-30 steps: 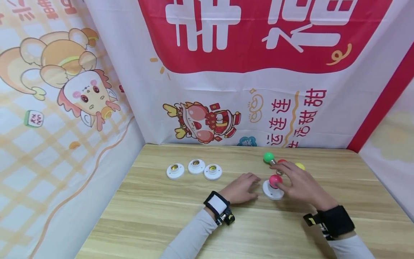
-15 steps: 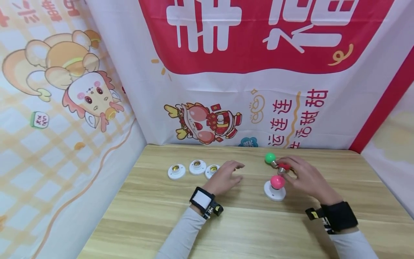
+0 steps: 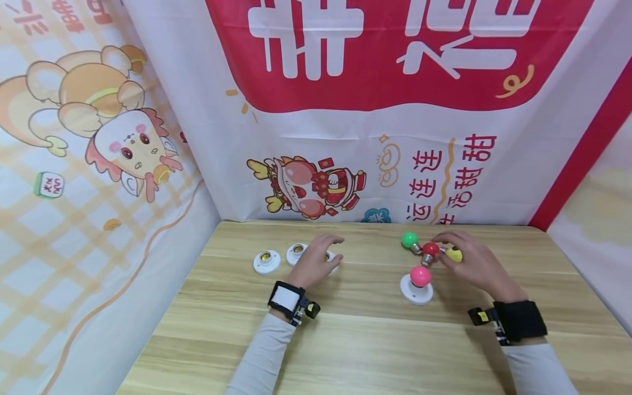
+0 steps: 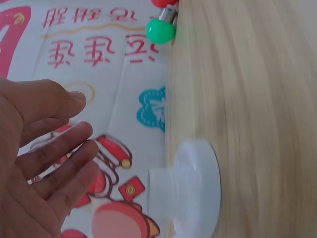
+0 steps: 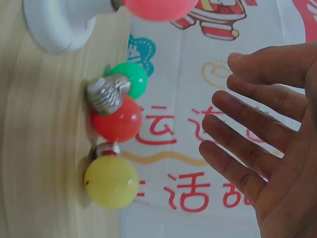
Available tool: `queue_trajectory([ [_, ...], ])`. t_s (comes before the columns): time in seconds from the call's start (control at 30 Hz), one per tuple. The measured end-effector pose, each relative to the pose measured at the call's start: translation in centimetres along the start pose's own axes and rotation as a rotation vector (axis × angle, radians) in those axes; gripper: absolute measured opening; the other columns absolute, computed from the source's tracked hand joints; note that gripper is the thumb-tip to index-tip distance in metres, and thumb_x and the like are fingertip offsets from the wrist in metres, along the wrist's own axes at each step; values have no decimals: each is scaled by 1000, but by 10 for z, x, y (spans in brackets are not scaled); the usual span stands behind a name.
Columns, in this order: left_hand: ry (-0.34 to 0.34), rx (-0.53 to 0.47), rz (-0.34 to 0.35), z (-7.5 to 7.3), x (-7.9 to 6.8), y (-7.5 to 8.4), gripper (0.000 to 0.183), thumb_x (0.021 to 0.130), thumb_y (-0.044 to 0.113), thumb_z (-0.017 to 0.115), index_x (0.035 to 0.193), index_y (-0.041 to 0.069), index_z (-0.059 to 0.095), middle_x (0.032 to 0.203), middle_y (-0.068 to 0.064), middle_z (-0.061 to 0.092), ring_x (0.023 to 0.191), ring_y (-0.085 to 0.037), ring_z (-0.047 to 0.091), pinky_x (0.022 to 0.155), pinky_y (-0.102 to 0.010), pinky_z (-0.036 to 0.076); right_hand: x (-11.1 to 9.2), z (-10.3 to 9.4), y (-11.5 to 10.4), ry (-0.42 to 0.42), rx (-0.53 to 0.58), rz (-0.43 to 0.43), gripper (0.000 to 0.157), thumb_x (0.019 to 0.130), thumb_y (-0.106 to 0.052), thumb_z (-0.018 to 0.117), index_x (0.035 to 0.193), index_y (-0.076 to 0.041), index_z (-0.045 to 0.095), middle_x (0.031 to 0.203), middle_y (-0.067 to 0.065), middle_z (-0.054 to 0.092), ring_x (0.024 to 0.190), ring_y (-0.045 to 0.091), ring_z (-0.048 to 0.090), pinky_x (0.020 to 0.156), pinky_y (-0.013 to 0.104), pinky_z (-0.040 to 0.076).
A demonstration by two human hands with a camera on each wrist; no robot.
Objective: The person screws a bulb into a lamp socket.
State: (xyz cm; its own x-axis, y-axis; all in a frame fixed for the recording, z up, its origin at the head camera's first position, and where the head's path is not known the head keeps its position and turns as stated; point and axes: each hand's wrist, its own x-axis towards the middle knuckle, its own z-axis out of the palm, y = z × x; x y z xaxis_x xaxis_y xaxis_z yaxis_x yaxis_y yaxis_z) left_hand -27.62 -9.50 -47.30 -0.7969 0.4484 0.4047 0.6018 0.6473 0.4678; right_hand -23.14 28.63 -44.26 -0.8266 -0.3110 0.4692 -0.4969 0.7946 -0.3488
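My left hand (image 3: 314,262) hovers over the rightmost loose white lamp socket (image 4: 195,188), hiding part of it in the head view. Its fingers are loosely bent, with nothing between them. Two more sockets stand to its left, a middle one (image 3: 297,253) and a left one (image 3: 266,263). A pink light bulb (image 3: 421,276) sits upright in a fourth socket (image 3: 416,294). Just behind it my right hand (image 5: 270,119) is held over loose bulbs, fingers relaxed and holding nothing. Those are a red bulb (image 5: 118,119), a yellow bulb (image 5: 111,182) and a green bulb (image 3: 409,240).
All of this is on a wood-grain table (image 3: 365,340). A printed cloth (image 3: 345,131) hangs along its back edge, and another patterned cloth (image 3: 59,219) covers the left side. The loose bulbs lie close together near the back right.
My left hand has moved left, from beside the pink bulb's socket to the loose sockets. The right hand has let go of the pink bulb and shifted back and right to the loose bulbs.
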Motion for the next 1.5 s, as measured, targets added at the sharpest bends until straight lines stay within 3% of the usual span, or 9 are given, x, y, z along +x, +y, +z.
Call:
queue_trajectory([
  [0.47, 11, -44, -111, -3, -9, -31, 46, 86, 21, 71, 129, 16, 58, 130, 2, 56, 124, -16, 44, 105, -42, 40, -11, 6, 36, -47, -9, 148, 37, 81, -10, 73, 116, -10, 64, 126, 17, 56, 122, 40, 42, 98, 67, 36],
  [0.63, -34, -66, -133, -2, -12, -39, 49, 86, 21, 71, 132, 14, 55, 133, -1, 54, 125, -19, 44, 105, -43, 40, -12, 11, 47, -19, 7, 121, 38, 80, -6, 74, 116, -6, 64, 125, 20, 56, 121, 42, 42, 100, 66, 34],
  [0.97, -140, -86, -193, 6, -16, -47, 59, 87, 29, 71, 139, 14, 48, 139, -3, 49, 128, -22, 42, 107, -44, 38, -18, 21, 58, -52, 38, 161, 41, 82, -6, 72, 121, -1, 60, 130, 24, 49, 123, 46, 36, 100, 68, 32],
  [1.23, -195, -49, -217, 11, -16, -50, 74, 81, 36, 76, 142, 12, 44, 142, -5, 44, 128, -21, 42, 109, -42, 37, -19, 26, 64, -141, 44, 215, 52, 83, -9, 71, 130, 2, 52, 137, 29, 40, 125, 50, 33, 100, 71, 31],
  [1.5, -231, 15, -206, 12, -18, -51, 72, 78, 42, 77, 137, 11, 49, 142, -6, 44, 127, -22, 42, 108, -41, 38, -22, 32, 72, -204, 64, 265, 55, 86, -11, 69, 133, 6, 47, 136, 34, 39, 124, 51, 36, 100, 68, 34],
])
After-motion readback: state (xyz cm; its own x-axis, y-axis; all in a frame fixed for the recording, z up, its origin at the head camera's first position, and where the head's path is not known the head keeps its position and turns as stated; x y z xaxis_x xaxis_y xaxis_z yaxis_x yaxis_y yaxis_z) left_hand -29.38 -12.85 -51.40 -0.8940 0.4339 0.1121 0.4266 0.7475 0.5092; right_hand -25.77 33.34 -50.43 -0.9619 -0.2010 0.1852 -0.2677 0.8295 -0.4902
